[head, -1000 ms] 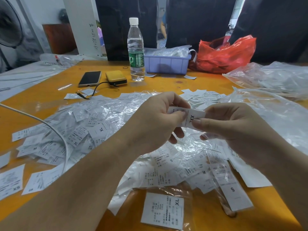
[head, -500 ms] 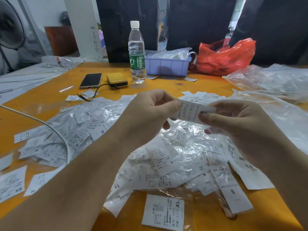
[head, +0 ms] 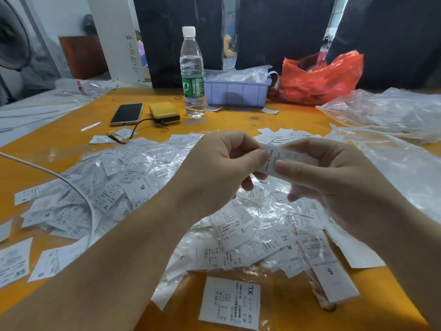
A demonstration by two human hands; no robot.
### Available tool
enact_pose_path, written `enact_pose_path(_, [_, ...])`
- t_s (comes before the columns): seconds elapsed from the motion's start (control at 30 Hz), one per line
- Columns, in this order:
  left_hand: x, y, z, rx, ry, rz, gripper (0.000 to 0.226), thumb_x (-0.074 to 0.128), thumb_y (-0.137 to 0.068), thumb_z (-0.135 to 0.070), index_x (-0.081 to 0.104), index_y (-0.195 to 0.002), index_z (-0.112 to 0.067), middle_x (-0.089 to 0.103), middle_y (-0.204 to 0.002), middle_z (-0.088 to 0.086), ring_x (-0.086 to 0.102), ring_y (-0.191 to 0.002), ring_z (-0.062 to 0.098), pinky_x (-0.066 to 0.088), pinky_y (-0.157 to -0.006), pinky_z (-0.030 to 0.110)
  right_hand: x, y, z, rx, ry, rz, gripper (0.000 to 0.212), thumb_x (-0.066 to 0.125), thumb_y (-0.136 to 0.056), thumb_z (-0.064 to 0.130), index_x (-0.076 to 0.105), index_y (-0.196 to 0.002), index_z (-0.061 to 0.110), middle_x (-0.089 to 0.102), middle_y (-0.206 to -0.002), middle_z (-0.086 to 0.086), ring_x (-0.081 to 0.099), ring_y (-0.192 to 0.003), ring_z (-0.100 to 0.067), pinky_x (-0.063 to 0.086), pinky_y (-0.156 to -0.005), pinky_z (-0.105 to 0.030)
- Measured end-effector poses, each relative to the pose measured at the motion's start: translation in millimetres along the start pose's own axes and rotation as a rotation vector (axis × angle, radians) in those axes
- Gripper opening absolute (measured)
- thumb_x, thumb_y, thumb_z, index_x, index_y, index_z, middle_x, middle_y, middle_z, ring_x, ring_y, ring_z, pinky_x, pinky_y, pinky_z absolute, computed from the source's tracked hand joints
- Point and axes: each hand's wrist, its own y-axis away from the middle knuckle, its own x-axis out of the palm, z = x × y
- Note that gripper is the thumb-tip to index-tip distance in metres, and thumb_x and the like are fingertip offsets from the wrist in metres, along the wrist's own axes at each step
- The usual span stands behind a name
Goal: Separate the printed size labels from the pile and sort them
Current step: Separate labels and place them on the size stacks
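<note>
- Both hands are pinching one label (head: 278, 161) between them, lifted above the pile (head: 148, 182) near the middle of the view; the left hand (head: 222, 170) is gripping its left end with thumb and curled fingers, the right hand (head: 334, 177) its right part, thumb on top.
- The label's long axis is running left to right, from one hand to the other, tilting slightly down toward the right; its printed side is facing the camera, with "MADE IN CHINA" reading crosswise near the left thumb. The size mark is not showing here.
- Each hand is touching the label, so neither is nearer; the pile is lying directly below and spreading mostly leftward across the orange worktop (head: 238, 120).
- Sorted singles appear to be lying toward the near edge: an XL label (head: 230, 303) below the hands and an S label (head: 330, 273) to its right.
- Judgement: the next move probably depends on turning the strip until its size letter is facing up.
</note>
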Motion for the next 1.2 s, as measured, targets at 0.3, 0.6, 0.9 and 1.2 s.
enact_pose_path(0.3, [1.7,-0.3,0.9,0.001,0.028,-0.041,0.009,0.063,-0.094,-0.015,0.068,-0.089,-0.01,0.071,-0.069,0.0,0.058,-0.053,0.009,0.044,-0.043,0.022,-3.5,-1.0,0.1,-0.002,-0.068,-0.091,0.058,0.077,-0.052,0.016,0.066,-0.109,0.017,0.071,-0.079,-0.003,0.07,-0.08,-0.023,0.061,-0.065,-0.03])
enact_pose_path(0.6, [2.8,0.2,-0.8,-0.034,0.039,-0.018,0.018,0.058,-0.097,-0.018,0.071,-0.086,-0.012,0.069,-0.073,-0.004,0.061,-0.056,0.01,0.05,-0.047,0.024,-1.7,-1.3,-0.3,-0.018,-0.058,-0.109,0.054,0.077,-0.054,0.014,0.066,-0.107,0.015,0.069,-0.087,-0.012,0.071,-0.085,-0.029,0.061,-0.066,-0.033])
enact_pose_path(0.9, [5.3,1.0,1.1,-0.012,-0.048,0.055,0.016,0.058,-0.097,-0.015,0.071,-0.089,-0.012,0.072,-0.071,-0.001,0.06,-0.058,0.01,0.049,-0.05,0.024,-1.2,1.0,0.9,0.002,0.005,-0.003,0.035,0.075,-0.059,0.014,0.072,-0.093,0.009,0.071,-0.086,-0.013,0.066,-0.074,-0.02,0.059,-0.064,-0.031])
enact_pose_path(1.2, [3.5,1.1,3.3,0.016,-0.099,0.081,0.009,0.066,-0.09,-0.023,0.071,-0.086,-0.016,0.069,-0.068,-0.004,0.061,-0.058,0.008,0.049,-0.052,0.023,-4.0,1.2,-1.1,0.006,0.15,0.028,0.014,0.072,-0.077,0.007,0.073,-0.09,0.011,0.07,-0.077,-0.008,0.065,-0.068,-0.016,0.059,-0.063,-0.028])
